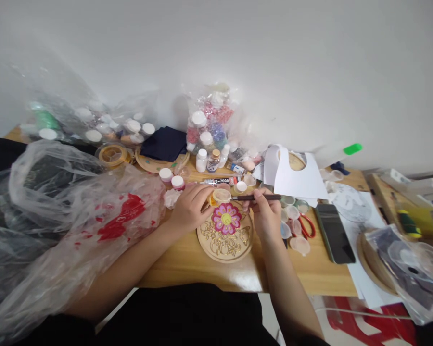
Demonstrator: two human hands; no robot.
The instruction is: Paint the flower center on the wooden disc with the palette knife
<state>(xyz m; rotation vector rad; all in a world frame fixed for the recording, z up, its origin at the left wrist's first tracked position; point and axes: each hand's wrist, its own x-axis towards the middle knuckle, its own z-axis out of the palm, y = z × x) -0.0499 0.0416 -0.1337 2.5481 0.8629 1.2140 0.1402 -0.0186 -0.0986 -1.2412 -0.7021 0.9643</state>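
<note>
Cup [222,195] of translucent plastic: we hold it in our left hand [192,207], fingers closed around its side, above the far edge of the disc [225,254]; yellow-orange matter shows inside. Our right hand [266,212] is closed on the dark handle of a slim brush [261,197], its tip end beside the rim of the cup; we cannot tell whether the two touch. Two jars [172,179] with white caps and pink contents stand beyond our left hand. Behind them, a clear bag [210,115] holds white-capped containers with red, pink and blue contents. In front of this bag we find a white bottle [201,161] and a glass bottle [213,162] with a tan cap. Small translucent cups [292,212] are grouped to the right of our right hand.

The disc lies flat on the worktop [173,276], between our forearms. It is round, pale and wood-like, with raised gold outlines in scrolling curves. Near its far edge we note a flower [226,219] with magenta and lilac petals around a yellow centre; the outlined areas nearer us show the pale base.

Thin, wrinkled plastic [137,235] with red print spreads at left. The worktop has a glossy wood grain.
</note>
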